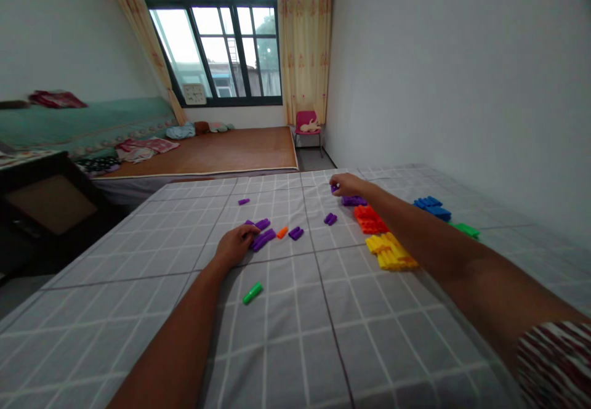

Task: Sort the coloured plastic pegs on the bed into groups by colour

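Purple, small and made of plastic, a short stick (335, 189) looks pinched in the grip of the right hand (349, 185), just past the heap of bright red-orange plastic sticks (368, 220) and a bit to its left. Well left of that heap, the left hand (234, 244) touches shiny purple plastic sticks (263, 240); I cannot tell if its grip is closed on one. They all look light, hard and maybe slippery, so the long sides should be best to hold.
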Demonstrator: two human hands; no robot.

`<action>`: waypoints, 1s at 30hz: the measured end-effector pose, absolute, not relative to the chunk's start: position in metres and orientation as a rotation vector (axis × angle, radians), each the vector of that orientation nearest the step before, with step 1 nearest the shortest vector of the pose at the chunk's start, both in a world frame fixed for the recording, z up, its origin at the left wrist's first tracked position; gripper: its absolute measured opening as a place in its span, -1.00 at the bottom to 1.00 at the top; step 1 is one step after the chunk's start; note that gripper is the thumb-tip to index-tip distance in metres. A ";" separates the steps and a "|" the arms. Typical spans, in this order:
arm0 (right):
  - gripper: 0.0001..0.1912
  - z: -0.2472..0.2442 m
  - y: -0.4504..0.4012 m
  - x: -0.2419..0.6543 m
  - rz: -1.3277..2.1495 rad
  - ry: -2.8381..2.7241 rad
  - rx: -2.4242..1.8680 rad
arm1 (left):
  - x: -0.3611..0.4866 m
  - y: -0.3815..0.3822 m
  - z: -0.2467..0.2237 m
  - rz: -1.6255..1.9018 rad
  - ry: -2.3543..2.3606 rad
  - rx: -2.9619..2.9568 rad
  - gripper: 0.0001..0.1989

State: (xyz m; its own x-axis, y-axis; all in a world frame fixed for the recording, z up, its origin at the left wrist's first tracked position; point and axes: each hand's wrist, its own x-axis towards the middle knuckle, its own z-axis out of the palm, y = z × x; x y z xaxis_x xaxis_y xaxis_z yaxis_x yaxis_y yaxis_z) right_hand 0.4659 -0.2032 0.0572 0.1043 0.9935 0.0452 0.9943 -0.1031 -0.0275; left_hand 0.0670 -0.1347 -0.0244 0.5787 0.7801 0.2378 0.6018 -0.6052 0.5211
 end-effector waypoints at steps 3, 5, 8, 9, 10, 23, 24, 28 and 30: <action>-0.66 0.064 -0.217 0.511 0.008 -2.008 -2.425 | 0.067 -0.135 -0.023 0.629 1.121 2.435 -0.73; -0.69 0.060 -0.225 0.526 0.075 -2.012 -2.445 | 0.067 -0.135 -0.022 0.628 1.115 2.439 -0.73; -0.70 0.050 -0.233 0.533 0.160 -2.011 -2.433 | 0.067 -0.133 -0.024 0.629 1.110 2.441 -0.73; -0.68 0.048 -0.234 0.534 0.177 -2.012 -2.433 | 0.066 -0.132 -0.025 0.624 1.120 2.436 -0.73; -0.66 0.047 -0.235 0.534 0.180 -2.014 -2.440 | 0.066 -0.132 -0.026 0.617 1.133 2.430 -0.73; -0.67 0.032 -0.223 0.358 0.177 -2.441 -2.008 | 0.065 -0.131 -0.023 0.951 1.156 2.174 -0.70; -0.65 0.027 -0.221 0.343 0.180 -2.446 -1.993 | 0.063 -0.130 -0.023 0.973 1.203 2.152 -0.69; -0.67 0.017 -0.206 0.301 0.131 -2.421 -1.849 | 0.059 -0.125 -0.025 0.905 1.370 2.188 -0.62; -0.69 0.016 -0.195 0.287 0.101 -2.416 -1.782 | 0.060 -0.126 -0.027 0.802 1.377 2.242 -0.59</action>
